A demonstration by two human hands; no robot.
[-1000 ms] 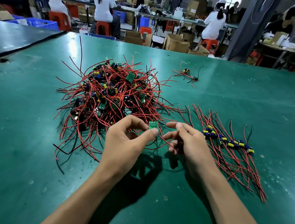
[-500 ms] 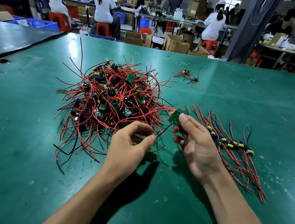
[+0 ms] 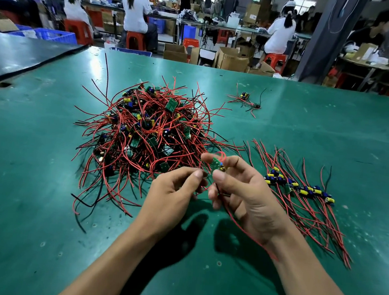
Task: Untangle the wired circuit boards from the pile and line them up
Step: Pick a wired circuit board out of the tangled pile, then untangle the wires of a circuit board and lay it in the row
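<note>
Both forearms reach in from the bottom edge over the green counter (image 3: 23,212), hands close together, raised just above the surface, shadows underneath.

L hand (image 3: 174,188): fingers curled, thumb tip against forefinger. Can't tell if a wire is pinched there, too blurred.

R hand (image 3: 248,194): palm partly up, forefinger & thumb pinching a small green circuit board (image 3: 216,162) w/ a blue/yellow part on it. Other fingers loosely bent. A red wire (image 3: 258,241) runs from that hand back along the wrist toward the camera. A small red loop shows just above the board.

Just right of the R hand: row (image 3: 298,187) of boards already laid side by side. Yellow & blue components form a line, and their red and black leads fan out toward the near right and the far side.

Left of and beyond the hands: the pile (image 3: 147,129), a big tangle of red & black wires w/ green boards and yellow/blue caps poking out. Loose ends spread onto the counter all round. The nearest wires reach almost to the L hand.

Farther back, right of the pile & well apart: one stray board (image 3: 244,95) w/ its wires, lying alone.

Far left: a black counter (image 3: 17,56) butts against the green one.

Beyond the far edge: cardboard boxes (image 3: 230,59), red stools (image 3: 134,39), blue crates (image 3: 56,34), and people in white tops (image 3: 134,7) seated at other benches, backs to the camera.
</note>
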